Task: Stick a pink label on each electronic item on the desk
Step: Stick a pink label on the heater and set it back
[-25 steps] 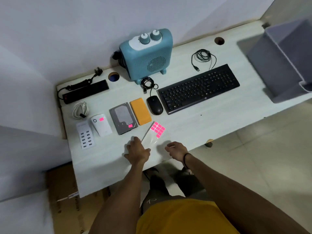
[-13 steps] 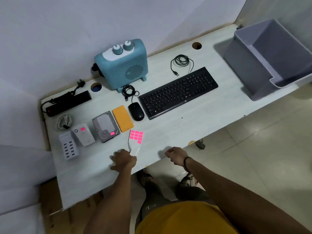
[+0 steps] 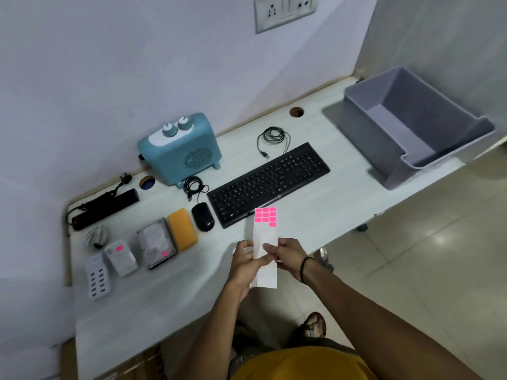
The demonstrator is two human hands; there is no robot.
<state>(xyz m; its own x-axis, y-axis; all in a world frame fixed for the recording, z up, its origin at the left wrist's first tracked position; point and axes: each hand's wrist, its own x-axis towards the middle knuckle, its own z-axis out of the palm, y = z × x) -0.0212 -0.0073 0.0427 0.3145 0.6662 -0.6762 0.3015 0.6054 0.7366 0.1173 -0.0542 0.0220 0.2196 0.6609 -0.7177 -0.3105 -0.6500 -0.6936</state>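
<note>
Label sheet (image 3: 264,250) held upright above the surface (image 3: 315,215), pinched by my left hand (image 3: 248,266) and right hand (image 3: 288,256), pink labels (image 3: 265,216) at its 12 o'clock end, keyboard (image 3: 270,182) just beyond, hard drive (image 3: 156,246) at 9 o'clock already tagged.

Desk (image 3: 343,204): pale laminate, smooth, low sheen. Keyboard (image 3: 270,183): black matt plastic. Mouse (image 3: 203,220): black plastic, slightly glossy. Heater (image 3: 179,149): teal plastic, smooth, satin. Bin (image 3: 411,127): grey matt plastic. Hard drive (image 3: 156,244): bare metal, dull shine. Orange case (image 3: 182,229): matt, finely textured. Label sheet (image 3: 264,242): white glossy backing paper with fluorescent pink paper labels. Floor (image 3: 425,270): glossy tile.
</note>
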